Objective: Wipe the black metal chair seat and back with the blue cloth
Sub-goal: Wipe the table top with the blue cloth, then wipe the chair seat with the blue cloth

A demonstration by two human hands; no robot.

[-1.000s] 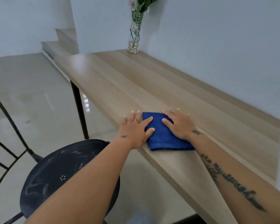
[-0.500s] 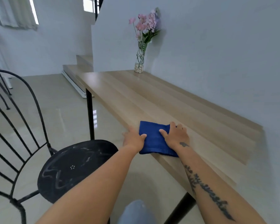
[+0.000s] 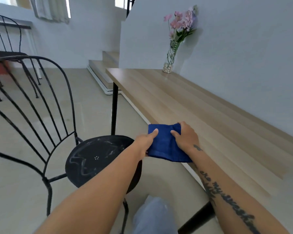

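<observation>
The folded blue cloth (image 3: pixel 164 144) hangs half off the near edge of the wooden table (image 3: pixel 184 102), held between both hands. My left hand (image 3: pixel 146 141) grips its left edge with the thumb on top. My right hand (image 3: pixel 186 137) pinches its right side, thumb over the fold. Just to the left and below stands the black metal chair, with a round seat (image 3: pixel 95 159) streaked with pale dusty smears and a curved wire back (image 3: pixel 46 102) rising at the left. My left forearm crosses over the seat's right part.
A glass vase of pink flowers (image 3: pixel 171 53) stands at the table's far end by the wall. A black table leg (image 3: pixel 114 108) drops behind the seat. A second black chair (image 3: pixel 7 53) is at the far left. Steps (image 3: pixel 101 65) rise beyond the tiled floor.
Both hands went from lying flat on the cloth to gripping it. The cloth slid toward me and now overhangs the table edge. The view lifted, showing more of the chair back.
</observation>
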